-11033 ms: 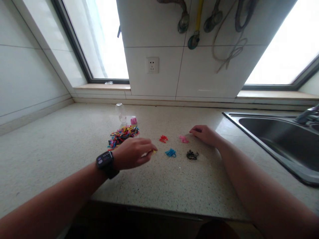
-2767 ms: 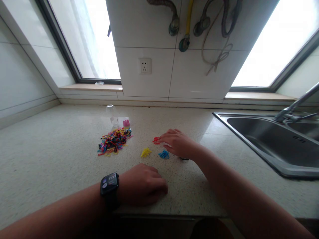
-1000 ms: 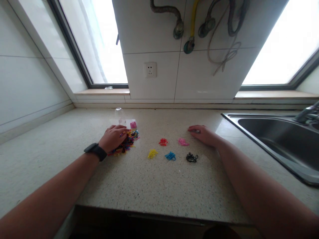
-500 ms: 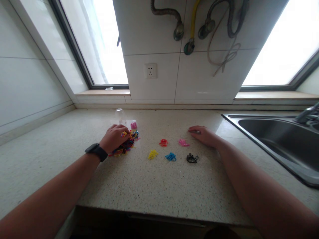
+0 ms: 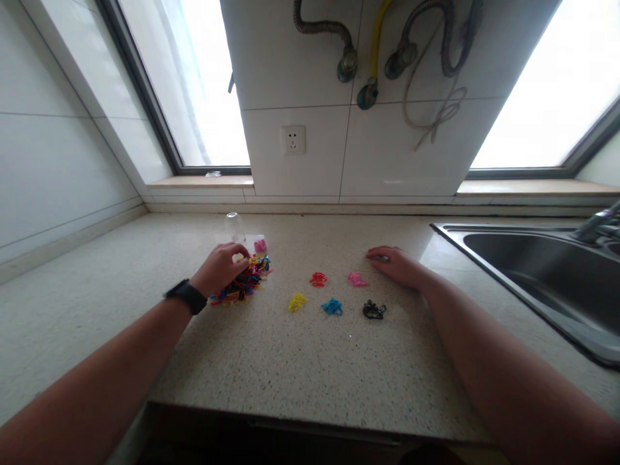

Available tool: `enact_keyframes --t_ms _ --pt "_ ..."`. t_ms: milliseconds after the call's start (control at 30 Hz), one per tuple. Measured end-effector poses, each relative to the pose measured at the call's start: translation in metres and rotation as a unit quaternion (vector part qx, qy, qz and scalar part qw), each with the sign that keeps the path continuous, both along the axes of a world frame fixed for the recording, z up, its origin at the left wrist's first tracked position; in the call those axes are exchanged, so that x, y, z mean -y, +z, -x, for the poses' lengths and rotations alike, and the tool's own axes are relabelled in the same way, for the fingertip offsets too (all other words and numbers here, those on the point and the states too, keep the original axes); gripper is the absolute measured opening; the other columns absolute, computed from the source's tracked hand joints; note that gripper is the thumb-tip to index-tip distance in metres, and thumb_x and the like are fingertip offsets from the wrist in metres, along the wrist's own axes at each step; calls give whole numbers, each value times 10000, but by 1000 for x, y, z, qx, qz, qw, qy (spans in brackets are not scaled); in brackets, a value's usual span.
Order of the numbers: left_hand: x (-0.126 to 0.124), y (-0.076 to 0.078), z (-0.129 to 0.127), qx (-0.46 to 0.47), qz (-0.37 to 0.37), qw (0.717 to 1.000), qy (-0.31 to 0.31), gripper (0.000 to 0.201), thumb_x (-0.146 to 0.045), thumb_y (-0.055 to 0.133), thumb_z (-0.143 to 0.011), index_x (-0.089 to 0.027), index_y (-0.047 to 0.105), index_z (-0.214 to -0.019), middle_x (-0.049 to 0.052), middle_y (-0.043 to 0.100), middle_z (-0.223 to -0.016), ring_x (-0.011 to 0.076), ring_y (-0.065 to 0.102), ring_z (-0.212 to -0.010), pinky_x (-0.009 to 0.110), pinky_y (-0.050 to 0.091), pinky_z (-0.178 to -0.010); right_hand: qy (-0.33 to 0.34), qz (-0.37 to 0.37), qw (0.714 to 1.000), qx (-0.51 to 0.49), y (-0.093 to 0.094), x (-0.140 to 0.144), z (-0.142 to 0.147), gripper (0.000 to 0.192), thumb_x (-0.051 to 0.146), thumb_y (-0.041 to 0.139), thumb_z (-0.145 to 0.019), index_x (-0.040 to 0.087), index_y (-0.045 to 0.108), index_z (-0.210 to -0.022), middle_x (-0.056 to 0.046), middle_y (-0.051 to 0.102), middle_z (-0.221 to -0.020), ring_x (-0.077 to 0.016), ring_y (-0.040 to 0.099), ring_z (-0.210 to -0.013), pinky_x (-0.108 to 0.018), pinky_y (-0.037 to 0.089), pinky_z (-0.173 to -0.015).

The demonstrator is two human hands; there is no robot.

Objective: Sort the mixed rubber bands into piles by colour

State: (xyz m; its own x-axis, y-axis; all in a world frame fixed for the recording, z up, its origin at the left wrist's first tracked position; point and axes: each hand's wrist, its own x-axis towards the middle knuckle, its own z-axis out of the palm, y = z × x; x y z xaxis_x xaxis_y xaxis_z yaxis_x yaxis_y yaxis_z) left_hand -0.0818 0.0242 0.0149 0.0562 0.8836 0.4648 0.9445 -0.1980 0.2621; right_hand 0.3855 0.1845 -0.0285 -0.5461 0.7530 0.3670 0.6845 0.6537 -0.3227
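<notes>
My left hand (image 5: 223,266), with a dark watch on its wrist, is at the mixed pile of small multicoloured rubber bands (image 5: 248,281). Thumb and forefinger are pinched together at the pile's upper edge; what lies between the tips is too small to make out. Right of the pile are sorted heaps: red bands (image 5: 318,279), pink bands (image 5: 357,279), yellow bands (image 5: 297,302), blue bands (image 5: 332,306) and black bands (image 5: 374,310). My right hand (image 5: 394,263) rests on the counter beside the pink heap, fingers loosely stretched, holding nothing visible.
Behind the mixed pile stand a clear plastic cup (image 5: 233,226) and a pink object (image 5: 260,245) on something transparent. A steel sink (image 5: 537,265) is set into the speckled counter (image 5: 290,368) at the right. The tiled wall (image 5: 310,174) closes off the back.
My left hand has lifted slightly off the pile, and its thumb and forefinger now form a pinch with a visible gap behind the tips. The right hand and the sorted heaps stay put.
</notes>
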Motion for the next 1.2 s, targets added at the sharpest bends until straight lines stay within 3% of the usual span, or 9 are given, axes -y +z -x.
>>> enact_keyframes --t_ms 267,467,667,833,967,1200 --pt "-2 0 2 51 9 999 3 245 -355 513 -852 -162 657 -894 74 691 -943 210 617 -865 329 474 -784 1 -3 1000 10 1 1 0 287 296 570 -887 223 710 -1126 -77 677 -1218 -257 606 -1157 -461 424 -1087" --pt "3 6 -8 62 -23 998 -2 199 -324 537 -855 -167 646 -909 68 668 -947 218 601 -921 342 475 -808 -2 -3 1000 16 1 1 0 297 295 570 -884 215 708 -1136 -79 672 -1226 -257 593 -1175 -451 420 -1089" --pt "25 22 -60 35 -55 992 -112 103 -267 573 -897 -177 623 -893 52 648 -917 199 560 -911 373 440 -887 2 -1 1000 16 2 1 0 288 294 568 -885 220 706 -1127 -78 673 -1221 -255 601 -1159 -445 424 -1083" --pt "45 18 -100 -2 -12 975 -222 41 -211 601 -897 -185 630 -908 35 640 -934 190 541 -938 376 413 -919 -7 3 1000 23 2 2 1 289 281 574 -879 216 703 -1129 -76 671 -1225 -251 590 -1171 -435 410 -1089" --pt "50 6 -110 -24 7 965 -259 49 -193 618 -887 -185 641 -930 40 634 -967 194 530 -961 378 419 -924 -12 2 1000 25 3 4 2 286 298 564 -894 212 699 -1130 -70 670 -1230 -243 584 -1170 -422 401 -1090" --pt "45 -1 -105 -46 6 967 -251 59 -213 616 -909 -197 661 -943 38 637 -984 203 524 -977 396 421 -924 -6 -2 1000 28 3 3 1 291 305 565 -897 206 698 -1135 -86 666 -1230 -246 583 -1164 -418 404 -1082"
